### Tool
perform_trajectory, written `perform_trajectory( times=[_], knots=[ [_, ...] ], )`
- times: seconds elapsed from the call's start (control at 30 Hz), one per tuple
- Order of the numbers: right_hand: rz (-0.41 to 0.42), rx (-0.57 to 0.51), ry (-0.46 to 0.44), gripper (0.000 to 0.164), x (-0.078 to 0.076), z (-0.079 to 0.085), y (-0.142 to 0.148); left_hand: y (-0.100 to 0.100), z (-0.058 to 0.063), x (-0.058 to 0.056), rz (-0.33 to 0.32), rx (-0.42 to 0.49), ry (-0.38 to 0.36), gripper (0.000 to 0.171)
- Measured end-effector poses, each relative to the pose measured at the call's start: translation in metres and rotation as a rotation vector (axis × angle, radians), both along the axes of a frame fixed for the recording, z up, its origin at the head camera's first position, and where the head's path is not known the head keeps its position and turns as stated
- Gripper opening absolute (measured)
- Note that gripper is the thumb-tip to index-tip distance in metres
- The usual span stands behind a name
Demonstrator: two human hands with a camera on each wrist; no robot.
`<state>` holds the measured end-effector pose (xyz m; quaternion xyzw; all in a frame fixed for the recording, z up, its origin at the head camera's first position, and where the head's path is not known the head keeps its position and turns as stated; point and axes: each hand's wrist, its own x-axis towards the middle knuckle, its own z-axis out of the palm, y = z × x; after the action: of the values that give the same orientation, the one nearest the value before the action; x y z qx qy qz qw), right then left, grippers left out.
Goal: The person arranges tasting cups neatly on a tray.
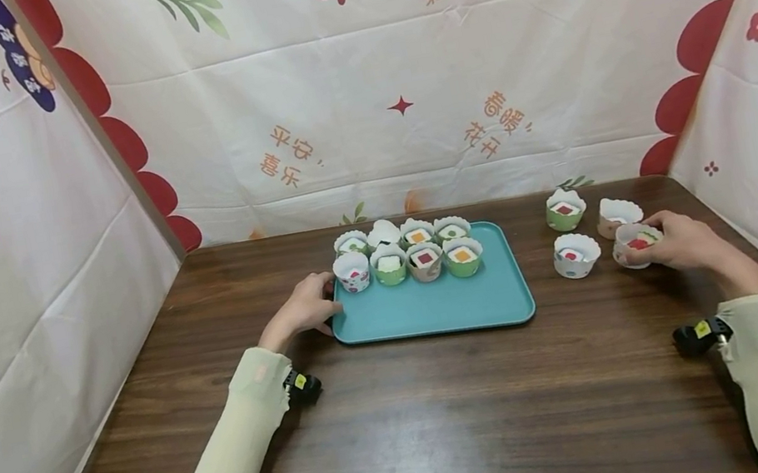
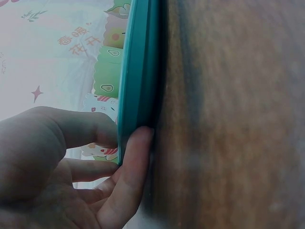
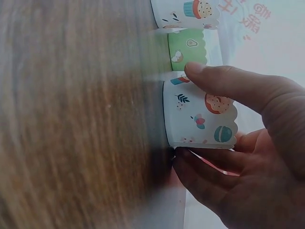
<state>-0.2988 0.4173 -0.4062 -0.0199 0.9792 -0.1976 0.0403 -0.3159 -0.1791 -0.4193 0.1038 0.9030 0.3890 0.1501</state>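
A teal tray [image 1: 430,308] lies on the table, and my left hand [image 1: 304,307] grips its left edge. In the left wrist view the thumb and fingers meet at the tray's rim. Far to the right, my right hand [image 1: 688,245] holds a white patterned paper baking cup [image 3: 200,112] between thumb and fingers. That cup stands upright with its base at or very near the tabletop; I cannot tell if it touches. Two rows of paper cups, including a green one [image 1: 462,266], fill the tray's back left part. Small coloured pieces sit in most cups.
Beside the held cup stand a white cup [image 1: 572,263], a green cup [image 1: 563,218] and a pinkish cup [image 1: 609,228]. The brown wooden table [image 1: 458,425] ends at a printed white cloth [image 1: 356,105] behind, with more cloth at both sides.
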Motion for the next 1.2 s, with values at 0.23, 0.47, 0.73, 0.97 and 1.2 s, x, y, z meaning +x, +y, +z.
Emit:
perform_trajectory(
  times=[0.23,0.47,0.73,0.97,1.2],
  knots=[
    [-0.008,0.003,-0.006,0.088,0.000,0.000,0.001,0.000,-0.001,-0.002,-0.002,-0.008,0.007,0.068],
    [-0.010,0.011,0.000,0.087,-0.001,0.001,0.002,0.000,0.000,-0.002,-0.006,-0.010,0.006,0.066],
    [0.004,0.013,0.034,0.080,0.001,0.003,0.002,-0.002,0.000,-0.002,-0.005,-0.012,0.004,0.067],
    [0.001,0.000,0.064,0.077,0.003,0.004,0.004,-0.001,-0.001,-0.002,-0.002,-0.013,0.000,0.069],
    [-0.003,-0.028,0.079,0.076,0.004,0.009,0.004,0.000,-0.001,-0.002,-0.002,-0.011,-0.004,0.068]
  ],
)
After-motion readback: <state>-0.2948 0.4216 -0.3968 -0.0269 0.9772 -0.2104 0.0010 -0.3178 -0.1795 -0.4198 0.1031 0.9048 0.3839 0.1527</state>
